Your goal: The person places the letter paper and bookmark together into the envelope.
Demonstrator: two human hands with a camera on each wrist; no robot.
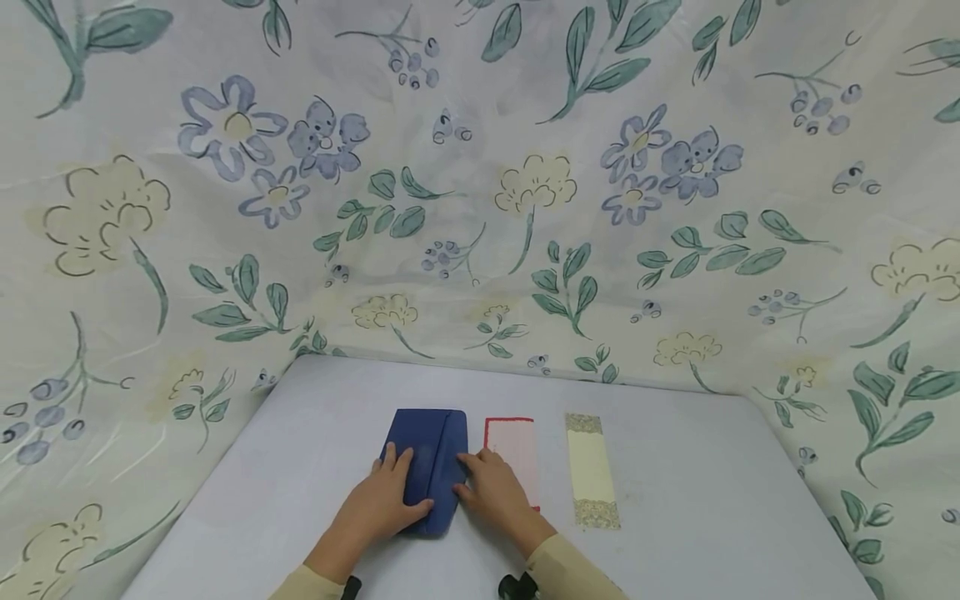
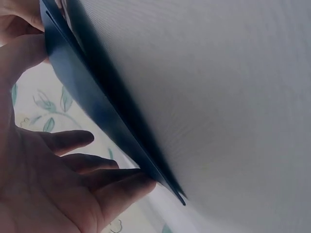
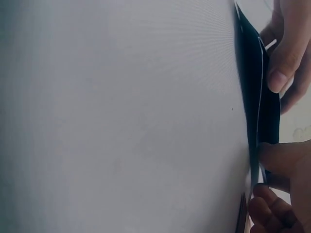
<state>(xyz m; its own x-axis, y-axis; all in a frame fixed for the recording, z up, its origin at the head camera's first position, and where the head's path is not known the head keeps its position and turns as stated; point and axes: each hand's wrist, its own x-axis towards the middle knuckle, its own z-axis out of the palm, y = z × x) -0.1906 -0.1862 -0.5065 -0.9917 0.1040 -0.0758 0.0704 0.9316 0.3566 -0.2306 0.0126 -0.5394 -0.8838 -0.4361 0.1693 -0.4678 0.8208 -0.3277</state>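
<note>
A dark blue envelope (image 1: 420,433) with a long flap on its right side lies on the white table. My left hand (image 1: 380,493) rests on its left part with fingers spread and the thumb reaching toward the flap's fold. At the right edge, my right hand (image 1: 498,492) holds the flap between bent thumb and fingers. From the right wrist view, the envelope (image 3: 269,119) appears edge-on, with a narrow gap along its side. The left wrist view shows the envelope (image 2: 97,104) from low down, left fingertips touching it. Its contents, if any, are hidden.
Right of the envelope lies a pale pink card (image 1: 513,442) with a red border, partly covered by the right hand. Farther right is a cream strip (image 1: 591,467) with glittery ends. A floral cloth (image 1: 480,208) surrounds the white table (image 1: 697,500).
</note>
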